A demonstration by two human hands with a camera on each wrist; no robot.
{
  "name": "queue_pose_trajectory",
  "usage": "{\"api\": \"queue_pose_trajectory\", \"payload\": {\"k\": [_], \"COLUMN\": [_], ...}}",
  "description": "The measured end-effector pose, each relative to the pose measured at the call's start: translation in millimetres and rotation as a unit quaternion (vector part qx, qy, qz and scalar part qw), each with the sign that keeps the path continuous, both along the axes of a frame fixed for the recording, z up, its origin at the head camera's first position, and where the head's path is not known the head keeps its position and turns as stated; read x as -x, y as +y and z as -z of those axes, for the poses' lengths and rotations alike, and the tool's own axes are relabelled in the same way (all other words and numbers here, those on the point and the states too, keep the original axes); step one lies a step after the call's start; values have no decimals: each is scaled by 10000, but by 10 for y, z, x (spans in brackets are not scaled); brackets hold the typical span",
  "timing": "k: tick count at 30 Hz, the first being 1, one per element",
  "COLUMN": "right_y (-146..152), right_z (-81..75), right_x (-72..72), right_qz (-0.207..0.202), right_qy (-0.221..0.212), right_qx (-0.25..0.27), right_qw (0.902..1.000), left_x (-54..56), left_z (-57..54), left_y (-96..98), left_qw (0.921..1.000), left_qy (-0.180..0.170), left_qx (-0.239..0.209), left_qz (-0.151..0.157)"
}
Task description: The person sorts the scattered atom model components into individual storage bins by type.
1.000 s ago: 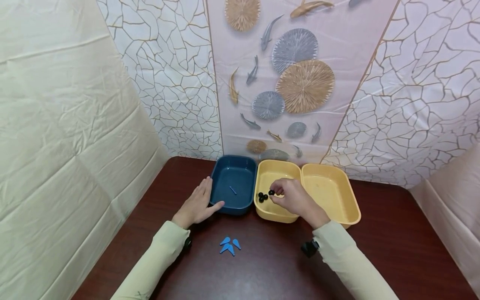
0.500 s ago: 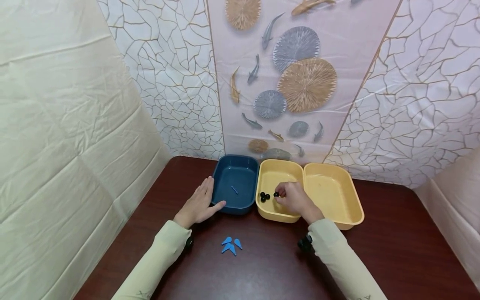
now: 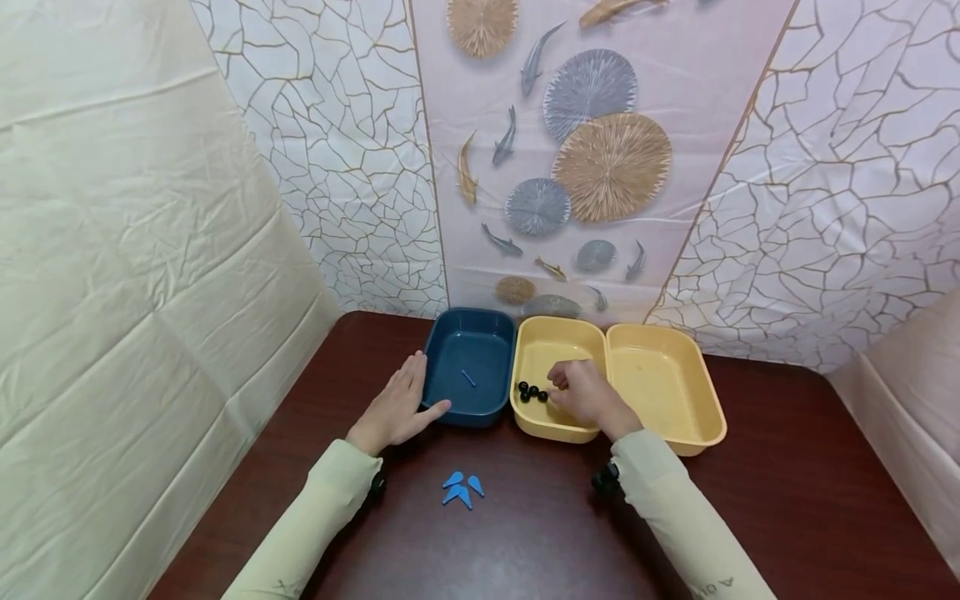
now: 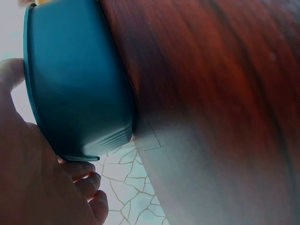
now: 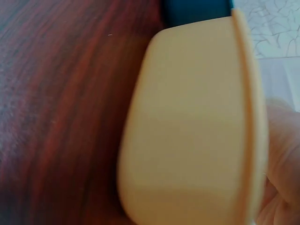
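My left hand (image 3: 393, 408) rests against the left side of a dark blue plastic bin (image 3: 448, 410), fingers straight and thumb at the front rim. The left wrist view shows that hand (image 4: 37, 173) along the bin's rim (image 4: 29, 89). Inside the bin lies a thin blue stick (image 3: 468, 378). My right hand (image 3: 588, 394) reaches into the middle yellow bin (image 3: 558, 432), its finger and thumb apart, with nothing visible between them. Several small black balls (image 3: 533, 391) sit clustered just left of its fingertips. In the right wrist view, the yellow wall (image 5: 187, 117) hides most of the hand.
A second yellow bin (image 3: 663, 392) stands at the right, side by side with the middle one. Several small light-blue teardrop-shaped pieces (image 3: 462, 490) lie on the dark wooden table (image 3: 525, 533) in front. A patterned cloth (image 3: 555, 167) hangs behind the bins.
My right hand has let go of the black ball it pinched, and that ball now sits beside the others at the bin's left. The left hand has stayed in place.
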State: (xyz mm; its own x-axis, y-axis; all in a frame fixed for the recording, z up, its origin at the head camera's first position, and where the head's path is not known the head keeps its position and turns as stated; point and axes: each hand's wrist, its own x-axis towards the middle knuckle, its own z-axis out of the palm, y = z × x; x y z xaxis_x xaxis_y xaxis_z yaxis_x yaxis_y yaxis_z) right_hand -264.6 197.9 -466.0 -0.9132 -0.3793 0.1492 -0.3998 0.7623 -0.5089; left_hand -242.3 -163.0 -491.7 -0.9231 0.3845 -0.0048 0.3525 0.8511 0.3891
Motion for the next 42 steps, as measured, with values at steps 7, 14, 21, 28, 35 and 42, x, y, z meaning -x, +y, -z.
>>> {"api": "queue_pose_trajectory", "payload": {"k": [7, 14, 21, 28, 35, 42], "right_y": [-19, -61, -167, -332, -509, -642], "right_z": [-226, -444, -639, -684, -610, -420], "right_x": [-92, -237, -443, -633, -801, -906], "right_qz": [-272, -487, -735, -1020, -1353, -1641], "right_qy": [306, 492, 696, 762, 581, 221], "right_qx": [-86, -212, -264, -245, -217, -202], "right_qw": [9991, 9974, 9945, 9916, 9889, 9860], "left_x": [-2, 6, 16, 18, 14, 9], "left_z": [-4, -10, -34, -34, -23, -15], "left_y": [-7, -10, -2, -4, -10, 2], "left_qw": [10000, 10000, 10000, 10000, 10000, 10000], "left_qy": [-18, 36, 63, 44, 70, 15], "left_qx": [-39, -54, -12, -10, -64, -36], "left_qz": [-17, -9, 20, 3, 1, -27]}}
